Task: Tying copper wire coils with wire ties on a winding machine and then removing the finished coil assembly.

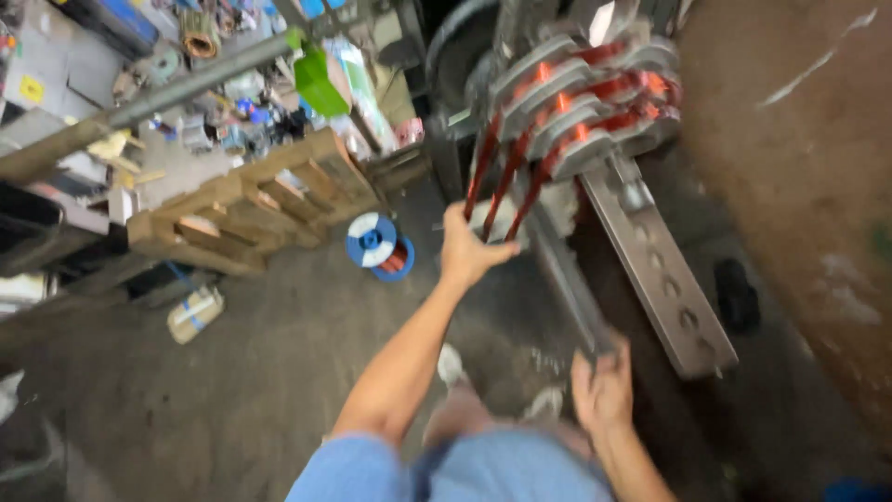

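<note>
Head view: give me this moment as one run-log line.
left hand: gripping copper wire bundles | right hand: on metal bar | floor: blue wire spool, wooden pallet

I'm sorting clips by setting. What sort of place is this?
Most likely a motor or coil winding workshop. The left hand grips copper wire bundles coming off a stepped metal winding former, a blue spool of copper wire lies on the concrete floor, beside a wooden pallet.
</note>
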